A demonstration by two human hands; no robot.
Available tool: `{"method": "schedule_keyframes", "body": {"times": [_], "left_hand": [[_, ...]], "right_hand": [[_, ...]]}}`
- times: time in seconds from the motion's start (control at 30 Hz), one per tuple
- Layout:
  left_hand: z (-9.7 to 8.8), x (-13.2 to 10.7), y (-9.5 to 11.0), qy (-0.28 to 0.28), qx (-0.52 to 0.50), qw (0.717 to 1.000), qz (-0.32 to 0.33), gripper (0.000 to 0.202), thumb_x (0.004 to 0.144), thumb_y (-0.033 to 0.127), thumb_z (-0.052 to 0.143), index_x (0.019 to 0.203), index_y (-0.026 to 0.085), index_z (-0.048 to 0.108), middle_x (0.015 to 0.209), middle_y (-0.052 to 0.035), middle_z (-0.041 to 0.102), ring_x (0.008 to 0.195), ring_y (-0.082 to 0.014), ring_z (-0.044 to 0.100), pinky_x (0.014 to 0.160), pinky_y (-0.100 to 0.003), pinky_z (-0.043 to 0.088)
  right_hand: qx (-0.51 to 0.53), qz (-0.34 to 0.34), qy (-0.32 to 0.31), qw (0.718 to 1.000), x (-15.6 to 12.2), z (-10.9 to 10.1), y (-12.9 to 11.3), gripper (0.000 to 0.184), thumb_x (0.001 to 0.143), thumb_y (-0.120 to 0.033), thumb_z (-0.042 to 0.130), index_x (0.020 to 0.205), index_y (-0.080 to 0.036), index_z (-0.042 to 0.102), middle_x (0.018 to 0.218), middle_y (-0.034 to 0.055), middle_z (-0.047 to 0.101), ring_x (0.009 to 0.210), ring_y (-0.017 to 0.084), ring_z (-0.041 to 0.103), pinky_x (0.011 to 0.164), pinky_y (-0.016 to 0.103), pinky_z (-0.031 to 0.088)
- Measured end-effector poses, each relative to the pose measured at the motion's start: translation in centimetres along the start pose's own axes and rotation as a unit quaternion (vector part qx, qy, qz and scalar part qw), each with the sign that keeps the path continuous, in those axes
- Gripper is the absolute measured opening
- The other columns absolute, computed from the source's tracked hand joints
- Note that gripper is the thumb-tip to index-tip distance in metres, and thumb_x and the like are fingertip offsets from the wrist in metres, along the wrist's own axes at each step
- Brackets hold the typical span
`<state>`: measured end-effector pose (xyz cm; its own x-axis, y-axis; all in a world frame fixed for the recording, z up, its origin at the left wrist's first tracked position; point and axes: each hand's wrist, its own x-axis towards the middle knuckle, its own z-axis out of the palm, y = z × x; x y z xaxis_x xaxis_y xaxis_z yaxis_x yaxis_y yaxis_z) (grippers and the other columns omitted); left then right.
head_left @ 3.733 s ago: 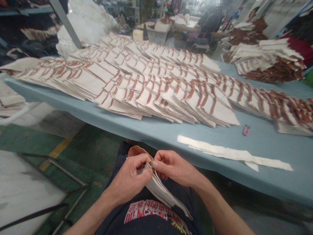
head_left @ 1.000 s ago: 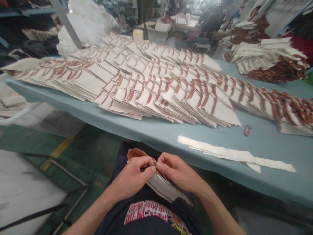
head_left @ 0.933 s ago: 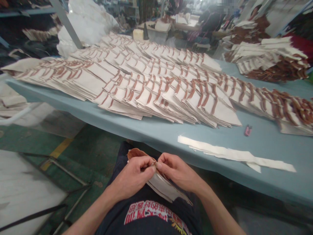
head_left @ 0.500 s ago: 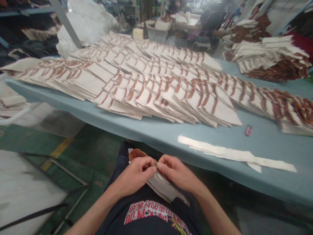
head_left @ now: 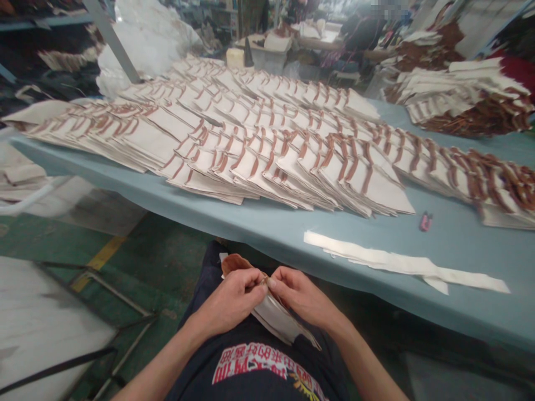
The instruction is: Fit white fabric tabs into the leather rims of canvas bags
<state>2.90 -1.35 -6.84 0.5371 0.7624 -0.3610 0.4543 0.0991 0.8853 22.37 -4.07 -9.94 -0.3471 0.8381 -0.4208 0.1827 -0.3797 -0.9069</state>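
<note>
A cream fabric piece (head_left: 281,323) with a brown strap (head_left: 234,263) lies on my lap, below the table's near edge. My left hand (head_left: 229,301) and my right hand (head_left: 301,296) meet over its top edge, thumbs and forefingers pinched on the fabric at the same spot. Both hands are closed on it. What the fingertips pinch exactly is too small to make out.
A blue table (head_left: 267,223) carries long overlapping rows of cream bags with brown handles (head_left: 259,139). White fabric strips (head_left: 401,266) and a small pink object (head_left: 425,221) lie near the front edge. Another bag stack (head_left: 460,94) sits at the back right. A person (head_left: 359,33) works beyond.
Since the earliest frame the fabric piece has been drawn in closer and lower on my lap. Both hands stay pinched together at the same spot.
</note>
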Motion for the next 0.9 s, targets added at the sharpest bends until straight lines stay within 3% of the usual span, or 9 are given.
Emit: {"method": "schedule_keyframes", "body": {"times": [0.9], "left_hand": [[0.13,0.12,-0.31,-0.008,-0.003,1.0,0.003,0.026,0.092,0.035,0.047,0.072,0.019,0.049,0.069,0.0035,0.044,0.067,-0.0149,0.043,0.059,-0.026,0.031]], "right_hand": [[0.003,-0.001,0.006,1.0,-0.08,0.16,0.17,0.06,0.088,-0.079,0.057,0.079,-0.019,0.051,0.066,-0.0058,0.043,0.059,0.011,0.034,0.053,0.024,0.027]]}}
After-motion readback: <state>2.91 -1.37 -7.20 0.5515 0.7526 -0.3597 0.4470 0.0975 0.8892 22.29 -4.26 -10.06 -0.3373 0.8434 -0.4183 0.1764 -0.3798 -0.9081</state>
